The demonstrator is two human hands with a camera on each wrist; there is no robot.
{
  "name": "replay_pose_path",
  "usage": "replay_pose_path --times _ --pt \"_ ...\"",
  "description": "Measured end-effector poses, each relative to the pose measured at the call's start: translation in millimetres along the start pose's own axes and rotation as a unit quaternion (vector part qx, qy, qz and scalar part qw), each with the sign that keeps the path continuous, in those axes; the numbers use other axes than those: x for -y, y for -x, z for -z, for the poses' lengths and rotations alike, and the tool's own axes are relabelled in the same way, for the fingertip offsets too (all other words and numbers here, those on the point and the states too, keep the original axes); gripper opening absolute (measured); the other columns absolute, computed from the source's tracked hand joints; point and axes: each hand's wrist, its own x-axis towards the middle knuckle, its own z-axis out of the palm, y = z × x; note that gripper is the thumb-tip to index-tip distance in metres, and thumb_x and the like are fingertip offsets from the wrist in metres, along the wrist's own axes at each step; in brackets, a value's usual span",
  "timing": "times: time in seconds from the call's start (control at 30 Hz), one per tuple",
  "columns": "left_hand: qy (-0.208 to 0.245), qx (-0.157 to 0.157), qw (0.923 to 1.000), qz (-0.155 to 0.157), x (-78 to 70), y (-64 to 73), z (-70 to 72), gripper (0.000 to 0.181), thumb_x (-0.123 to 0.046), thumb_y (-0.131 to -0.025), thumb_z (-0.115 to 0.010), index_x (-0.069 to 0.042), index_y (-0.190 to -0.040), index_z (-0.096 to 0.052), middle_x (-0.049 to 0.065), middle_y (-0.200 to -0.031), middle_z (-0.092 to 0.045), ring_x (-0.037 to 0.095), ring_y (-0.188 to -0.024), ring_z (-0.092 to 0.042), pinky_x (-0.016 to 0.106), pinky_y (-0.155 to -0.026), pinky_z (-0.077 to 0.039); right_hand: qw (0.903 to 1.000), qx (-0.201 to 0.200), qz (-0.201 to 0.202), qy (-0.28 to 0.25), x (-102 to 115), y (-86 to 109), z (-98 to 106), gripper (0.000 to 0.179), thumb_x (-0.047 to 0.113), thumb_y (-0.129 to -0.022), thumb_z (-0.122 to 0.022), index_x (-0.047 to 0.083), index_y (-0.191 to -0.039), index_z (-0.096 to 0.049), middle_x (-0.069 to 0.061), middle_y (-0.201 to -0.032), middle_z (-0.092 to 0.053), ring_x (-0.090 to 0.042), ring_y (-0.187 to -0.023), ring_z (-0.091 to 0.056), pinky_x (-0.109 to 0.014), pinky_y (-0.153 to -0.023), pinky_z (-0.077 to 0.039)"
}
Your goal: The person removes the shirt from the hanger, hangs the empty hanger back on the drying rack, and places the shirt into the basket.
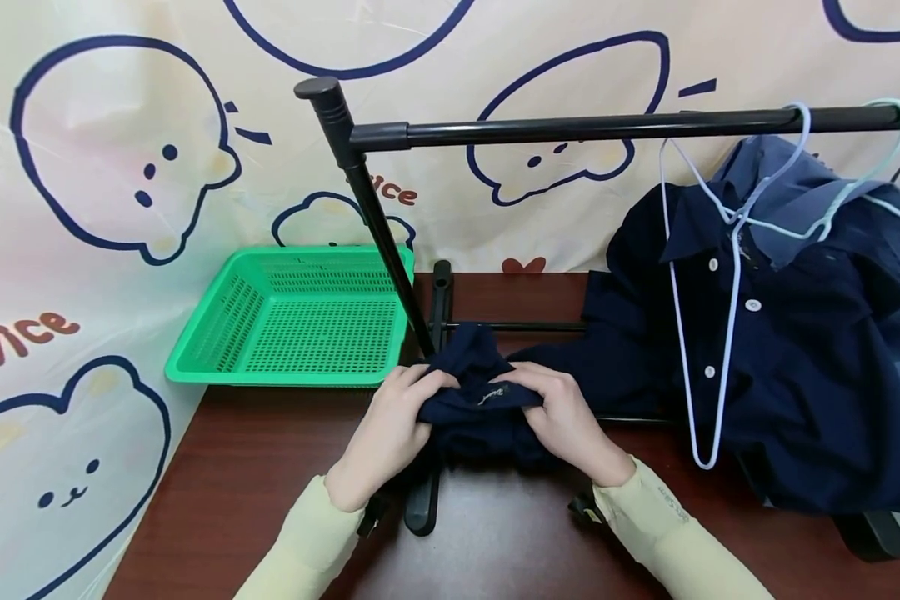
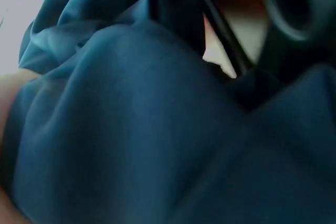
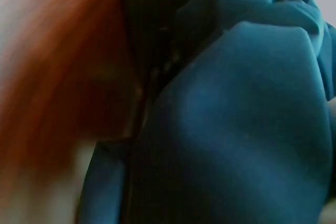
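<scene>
A dark navy shirt (image 1: pixel 487 375) is bunched between my two hands, above the table and in front of the rack's upright. Its collar area, with a small script label, faces up. My left hand (image 1: pixel 393 421) pinches the cloth on the left side, thumb on top. On the other side of the label, my right hand (image 1: pixel 566 417) grips the fabric the same way. Close, blurred folds of the shirt (image 2: pixel 126 114) fill most of the left wrist view, and the shirt (image 3: pixel 236 124) also covers much of the right wrist view. The cloth hides several fingertips.
A black clothes rack (image 1: pixel 570 129) stands on the brown table (image 1: pixel 270 467). From its rail hang a lavender hanger (image 1: pixel 729 333), a mint hanger (image 1: pixel 843 200) and, at the right, navy and blue shirts (image 1: pixel 817 358). A green basket (image 1: pixel 322 333) sits at the back left, before a patterned curtain.
</scene>
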Motion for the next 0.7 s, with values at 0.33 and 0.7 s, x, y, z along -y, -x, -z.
replay_pose_path --times 0.33,0.7 --pt "0.041 -0.173 0.984 -0.004 -17.4 -7.5 42.3 0.032 0.004 -0.079 -0.059 -0.02 -0.099 -0.068 0.002 -0.117 -0.06 0.025 -0.103 -0.051 0.042 -0.088 -0.041 0.9905 -0.047 0.008 -0.129 62.6 -36.6 3.4 0.028 -0.008 -0.089 -0.056 0.012 -0.101 -0.071 -0.002 -0.108 -0.065 -0.019 -0.117 -0.052 -0.033 -0.097 -0.039" --pt "0.009 -0.446 0.8951 -0.008 -31.1 -24.4 111.6 0.01 -0.012 -0.084 -0.064 -0.008 -0.083 -0.073 0.013 -0.099 -0.065 0.034 -0.092 -0.057 0.04 -0.083 -0.044 0.9717 0.001 0.105 -0.211 106.9 -108.9 -10.0 0.037 -0.009 -0.091 -0.049 0.01 -0.116 -0.067 -0.002 -0.13 -0.055 -0.013 -0.125 -0.043 -0.033 -0.102 -0.033"
